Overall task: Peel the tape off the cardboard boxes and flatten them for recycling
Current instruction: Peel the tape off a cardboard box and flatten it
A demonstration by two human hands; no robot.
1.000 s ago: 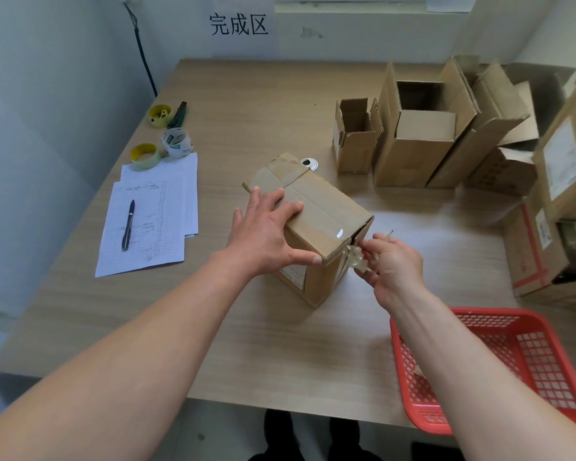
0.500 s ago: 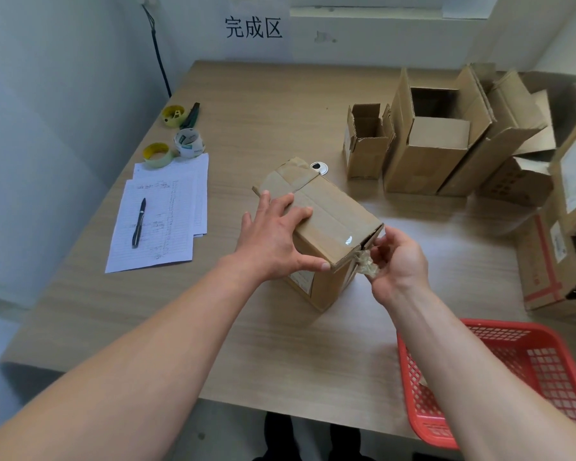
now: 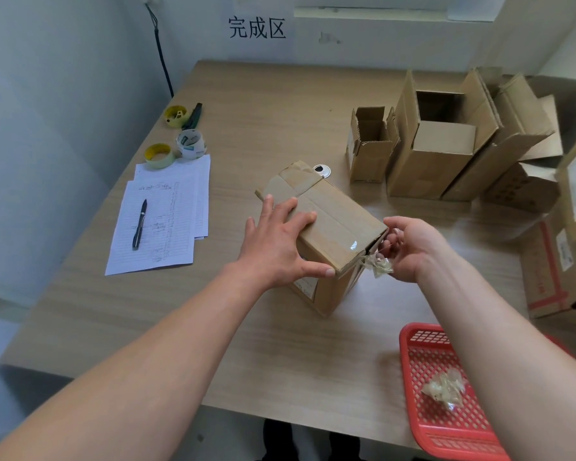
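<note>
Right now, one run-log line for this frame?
step: peeling tape | left hand: steadies box | right hand: pinches crumpled tape at box corner | red basket: holds tape wad

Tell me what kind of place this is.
Probably a packing or recycling workstation in a plain room: a wooden table with opened cardboard boxes, tape rolls, and a red basket collecting peeled tape.

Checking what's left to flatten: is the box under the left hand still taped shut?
Shut. The box has its top flaps closed, with glossy tape still across them.
</note>
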